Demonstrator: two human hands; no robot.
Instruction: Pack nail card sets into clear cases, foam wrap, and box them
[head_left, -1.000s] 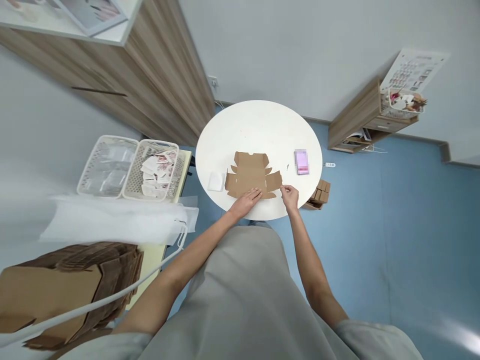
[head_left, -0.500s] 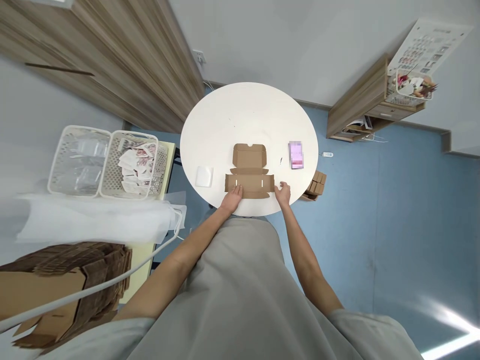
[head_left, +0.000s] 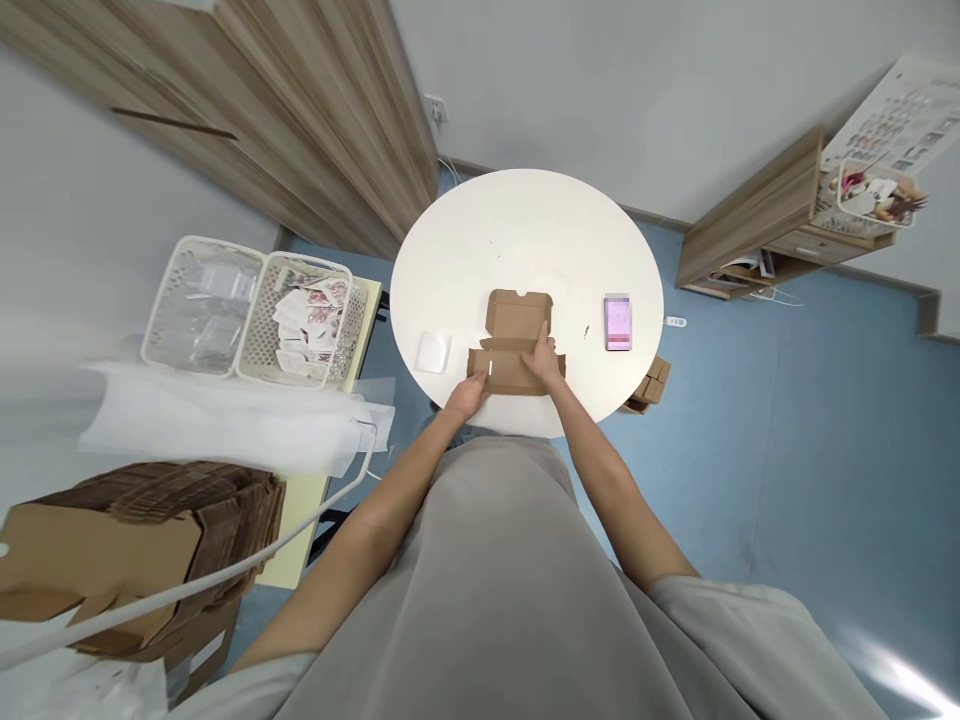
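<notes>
A brown cardboard mailer box [head_left: 517,318] lies unfolded on the round white table [head_left: 525,215], its lid panel away from me and the slotted base panel near me. My left hand [head_left: 466,396] is closed on the near left edge of the base panel, partly covering the side flap. With fingers stretched forward, my right hand [head_left: 543,360] rests across the right side of the box, over the fold between base and lid. The fingertips reach onto the lid panel, and the right slot is hidden beneath the hand.
A white square packet [head_left: 433,352] lies left of the box, and a phone-like pink and purple item [head_left: 618,323] to the right. Two white baskets [head_left: 255,310] hold plastic bags and printed cards. Stacked cardboard [head_left: 112,560] stands at the lower left. Small boxes [head_left: 651,385] sit beyond the table's right edge.
My right hand has moved from beside the right flap onto the box, fingers over the fold. My left hand has shifted toward the near left edge. The whole view has shifted slightly.
</notes>
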